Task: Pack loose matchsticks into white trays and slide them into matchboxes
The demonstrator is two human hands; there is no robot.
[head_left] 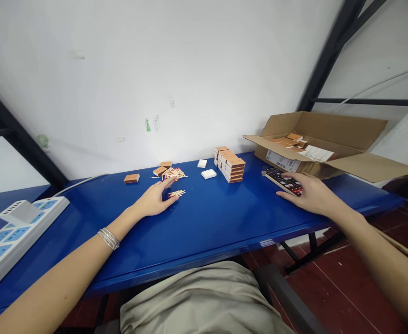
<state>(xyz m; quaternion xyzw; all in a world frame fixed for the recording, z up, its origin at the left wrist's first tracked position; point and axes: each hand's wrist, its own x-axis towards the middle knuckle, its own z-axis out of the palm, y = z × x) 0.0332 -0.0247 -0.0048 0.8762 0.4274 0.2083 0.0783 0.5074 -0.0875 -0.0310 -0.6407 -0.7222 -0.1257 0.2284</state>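
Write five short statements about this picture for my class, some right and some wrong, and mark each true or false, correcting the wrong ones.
1. The left hand is beside loose matches. True.
2. The right hand is on the loose matches. False: the right hand is on a dark patterned object.
3. The table is blue. True.
4. The cardboard box is shut. False: the cardboard box is open, with small boxes inside.
5. The bracelet is on the right arm. False: the bracelet is on the left arm.
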